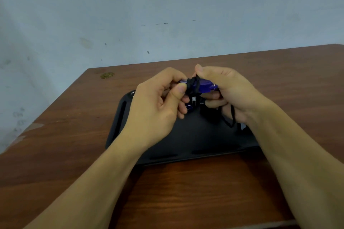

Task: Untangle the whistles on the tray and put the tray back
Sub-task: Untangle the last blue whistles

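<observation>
We see a reddish-brown wooden table [204,191] set against a pale blue-grey wall [149,5] marked with scuffs and stains; a small yellowish blotch [107,75] sits near the table's far left corner.

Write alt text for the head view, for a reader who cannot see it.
Two bare hands hold a blue whistle wound in black cord above a black tray: the left hand pinches one end, the right hand grips the other. The tray lies on a brown wooden table before a pale wall.
</observation>
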